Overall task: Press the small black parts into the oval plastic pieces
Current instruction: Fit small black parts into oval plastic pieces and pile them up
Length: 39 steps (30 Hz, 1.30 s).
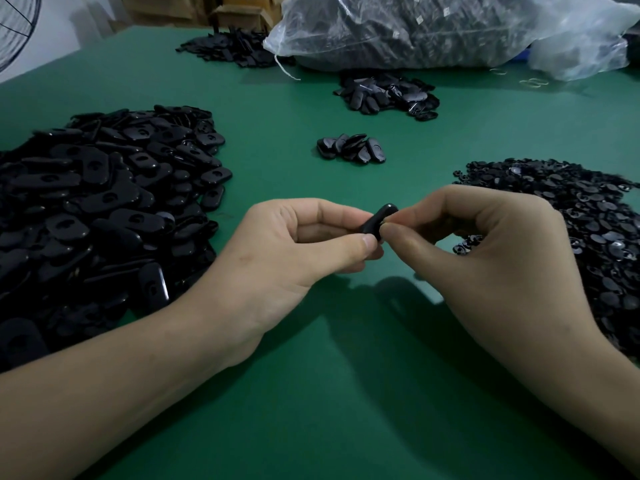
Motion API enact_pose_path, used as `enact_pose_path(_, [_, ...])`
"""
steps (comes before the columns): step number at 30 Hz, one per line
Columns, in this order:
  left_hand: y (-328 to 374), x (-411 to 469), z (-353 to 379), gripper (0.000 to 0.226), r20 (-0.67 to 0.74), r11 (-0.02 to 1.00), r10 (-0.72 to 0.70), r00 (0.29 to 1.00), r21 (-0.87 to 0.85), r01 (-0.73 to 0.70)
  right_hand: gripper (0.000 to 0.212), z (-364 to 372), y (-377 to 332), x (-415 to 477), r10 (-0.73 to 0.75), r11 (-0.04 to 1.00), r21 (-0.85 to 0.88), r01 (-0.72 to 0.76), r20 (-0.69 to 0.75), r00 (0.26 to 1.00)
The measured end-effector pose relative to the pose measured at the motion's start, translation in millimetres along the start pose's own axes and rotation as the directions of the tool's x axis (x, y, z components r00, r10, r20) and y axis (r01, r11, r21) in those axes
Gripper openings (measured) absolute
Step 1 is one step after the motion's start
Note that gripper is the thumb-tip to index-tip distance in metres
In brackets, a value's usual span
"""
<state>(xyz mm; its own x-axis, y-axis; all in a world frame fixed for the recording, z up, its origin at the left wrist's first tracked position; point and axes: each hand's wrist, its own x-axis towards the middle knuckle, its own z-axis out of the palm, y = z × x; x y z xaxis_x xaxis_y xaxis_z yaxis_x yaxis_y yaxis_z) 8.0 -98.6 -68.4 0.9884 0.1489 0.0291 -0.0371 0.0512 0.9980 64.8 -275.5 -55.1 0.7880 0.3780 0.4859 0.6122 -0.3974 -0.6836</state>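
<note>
Green matting covers the table under both hands. The left hand grips one oval plastic piece between thumb and curled fingers, above the matting; the right hand pinches its end, anything between those fingertips hidden. A heap of oval pieces lies at left, small black parts at right.
</note>
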Motion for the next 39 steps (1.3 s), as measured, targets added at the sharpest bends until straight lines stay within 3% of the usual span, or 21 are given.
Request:
enact_pose_path(9, [0.8, -0.1, 0.0, 0.020, 0.018, 0.997, 0.001, 1.000, -0.080, 0.000, 0.006, -0.1, 0.0, 0.4, -0.132, 0.987, -0.097, 0.127, -0.048, 0.990])
enact_pose_path(21, [-1.7, 2.4, -1.4, 0.025, -0.043, 0.988, 0.031, 0.999, -0.153, -0.038, 0.006, 3.7, 3.8, -5.6, -0.284, 0.936, -0.213, 0.281, 0.016, 0.959])
enact_pose_path(24, [-0.7, 1.7, 1.2, 0.018, -0.080, 0.988, 0.094, 0.992, -0.113, -0.103, 0.026, 4.7, 4.0, -4.6, -0.095, 0.988, 0.124, 0.090, 0.032, 0.995])
enact_pose_path(26, [0.2, 1.0, 3.1, 0.014, -0.107, 0.985, 0.166, 0.980, -0.033, -0.170, 0.031, 7.3, 2.4, -3.8, 0.074, 0.901, 0.423, -0.102, 0.083, 0.994])
enact_pose_path(28, [0.6, 0.2, 4.0, 0.013, -0.123, 0.971, 0.239, 0.963, 0.035, -0.236, 0.022, 10.8, 2.7, -3.5, 0.189, 0.773, 0.582, -0.253, 0.170, 0.967])
enact_pose_path(33, [-0.9, -1.3, 4.7, 0.014, -0.105, 0.937, 0.340, 0.935, 0.118, -0.328, 0.013, 14.8, 5.1, -3.5, 0.234, 0.587, 0.691, -0.422, 0.355, 0.905])
enact_pose_path(39, [-1.0, -1.7, 2.6, 0.016, -0.111, 0.828, 0.458, 0.882, 0.414, -0.378, 0.012, 14.3, 4.7, -3.9, 0.180, 0.573, 0.728, -0.376, 0.336, 0.924])
